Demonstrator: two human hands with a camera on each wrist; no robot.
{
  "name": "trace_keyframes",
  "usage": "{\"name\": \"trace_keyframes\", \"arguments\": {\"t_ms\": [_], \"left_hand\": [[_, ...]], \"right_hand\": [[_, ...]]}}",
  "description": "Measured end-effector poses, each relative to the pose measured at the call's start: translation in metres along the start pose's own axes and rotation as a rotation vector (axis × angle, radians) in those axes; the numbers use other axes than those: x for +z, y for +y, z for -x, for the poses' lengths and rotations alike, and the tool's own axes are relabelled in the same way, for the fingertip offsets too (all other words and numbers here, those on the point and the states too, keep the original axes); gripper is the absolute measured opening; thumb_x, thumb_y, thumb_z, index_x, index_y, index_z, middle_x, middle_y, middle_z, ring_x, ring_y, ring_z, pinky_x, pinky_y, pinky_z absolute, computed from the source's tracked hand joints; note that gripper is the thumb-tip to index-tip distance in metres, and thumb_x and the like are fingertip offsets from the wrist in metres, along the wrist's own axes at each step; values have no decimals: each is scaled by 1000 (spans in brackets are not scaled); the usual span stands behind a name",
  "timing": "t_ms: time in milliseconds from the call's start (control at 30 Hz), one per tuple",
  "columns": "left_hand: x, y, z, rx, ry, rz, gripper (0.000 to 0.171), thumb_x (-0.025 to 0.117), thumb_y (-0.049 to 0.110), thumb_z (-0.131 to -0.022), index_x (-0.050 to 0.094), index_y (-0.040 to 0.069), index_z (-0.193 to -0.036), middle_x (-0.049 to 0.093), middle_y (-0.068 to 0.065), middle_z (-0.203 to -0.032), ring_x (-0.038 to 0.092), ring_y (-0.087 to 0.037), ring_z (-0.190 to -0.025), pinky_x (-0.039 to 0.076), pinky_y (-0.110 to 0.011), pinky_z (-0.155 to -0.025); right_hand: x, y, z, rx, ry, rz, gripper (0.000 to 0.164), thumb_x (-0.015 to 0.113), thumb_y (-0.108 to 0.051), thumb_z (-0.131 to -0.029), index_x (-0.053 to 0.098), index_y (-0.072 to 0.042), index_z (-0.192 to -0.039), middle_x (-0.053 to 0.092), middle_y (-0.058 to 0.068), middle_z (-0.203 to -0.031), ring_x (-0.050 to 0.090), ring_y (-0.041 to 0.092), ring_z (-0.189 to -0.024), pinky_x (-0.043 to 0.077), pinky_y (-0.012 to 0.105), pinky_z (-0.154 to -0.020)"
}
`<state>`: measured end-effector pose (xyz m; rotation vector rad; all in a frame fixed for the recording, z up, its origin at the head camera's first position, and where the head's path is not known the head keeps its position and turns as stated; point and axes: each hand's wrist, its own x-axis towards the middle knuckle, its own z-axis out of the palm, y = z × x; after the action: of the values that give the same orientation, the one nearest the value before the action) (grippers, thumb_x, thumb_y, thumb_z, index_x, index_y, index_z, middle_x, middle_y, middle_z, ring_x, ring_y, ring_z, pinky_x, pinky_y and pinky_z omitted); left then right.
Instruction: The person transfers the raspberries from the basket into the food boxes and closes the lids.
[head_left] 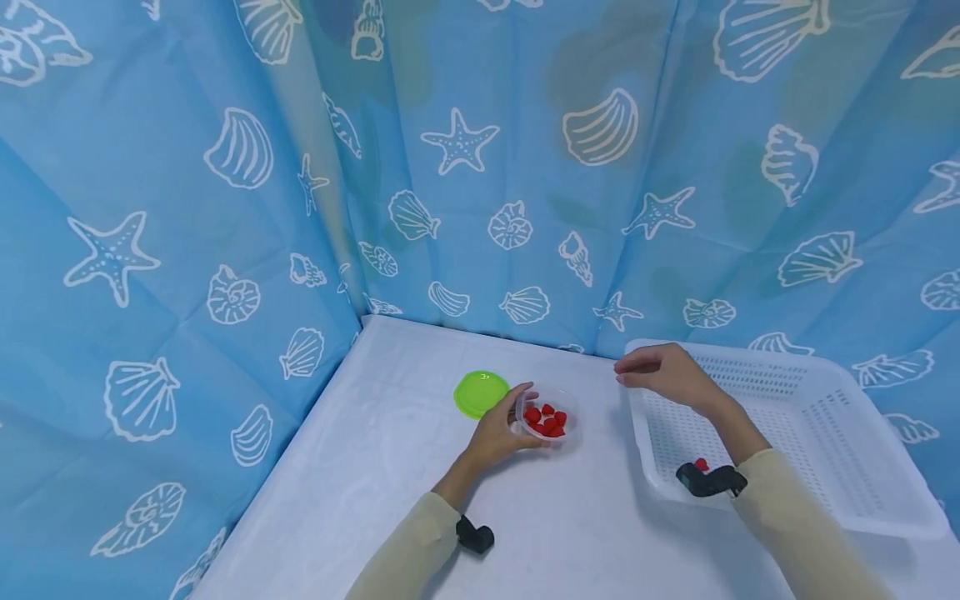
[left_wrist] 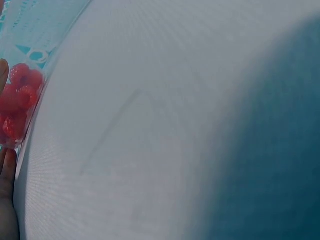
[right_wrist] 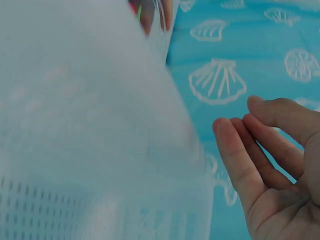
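Note:
My left hand (head_left: 495, 435) grips a small clear round tub (head_left: 573, 425) from its left side, fingers behind and thumb in front. Inside lie several red raspberries (head_left: 549, 427), their bumpy skins visible through the tub wall in the left wrist view, raspberries (left_wrist: 20, 100). Over the back left corner of a white plastic basket (head_left: 641, 442) hovers my right hand (head_left: 675, 377), its fingers loosely bent. In the right wrist view nothing shows between the thumb and fingers of this hand (right_wrist: 275, 170). One red raspberry (head_left: 701, 463) lies in the basket, partly behind the wrist camera.
A bright green lid (head_left: 480, 393) lies flat on the white table (head_left: 360, 467), just behind and left of the tub. Blue curtains (head_left: 465, 217) with white shell prints rise along the table's back and left edges. The slotted basket stands at the right, near the back curtain.

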<state>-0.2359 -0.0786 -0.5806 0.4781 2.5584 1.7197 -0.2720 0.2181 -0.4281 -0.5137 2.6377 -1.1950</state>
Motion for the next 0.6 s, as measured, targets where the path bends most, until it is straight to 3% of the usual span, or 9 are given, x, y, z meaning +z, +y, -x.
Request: {"name": "trace_keyframes", "arguments": {"t_ms": [233, 400, 600], "left_hand": [[0, -2, -1, 5, 6, -10, 93, 88, 29, -72, 37, 27, -149, 53, 13, -138, 49, -8, -127, 45, -29, -100], [0, -2, -1, -4, 6, -12, 93, 89, 30, -71, 38, 27, -149, 53, 14, -137, 48, -5, -127, 44, -27, -101], [-1, -1, 0, 1, 3, -11, 93, 89, 29, -71, 38, 27, -149, 54, 14, -137, 49, -5, -126, 43, -27, -101]], "right_hand": [[-24, 30, 8, 76, 5, -14, 38, 73, -29, -89, 68, -5, -118, 68, 12, -113, 65, 28, -101, 53, 47, -90], [-35, 48, 15, 162, -85, 9, 45, 72, -28, -88, 64, 4, -119, 68, 15, -107, 67, 27, -94, 55, 46, -86], [-40, 65, 25, 327, -212, 78, 35, 74, -21, -86, 68, 3, -111, 69, 13, -102, 68, 28, -90, 56, 42, -83]]}}
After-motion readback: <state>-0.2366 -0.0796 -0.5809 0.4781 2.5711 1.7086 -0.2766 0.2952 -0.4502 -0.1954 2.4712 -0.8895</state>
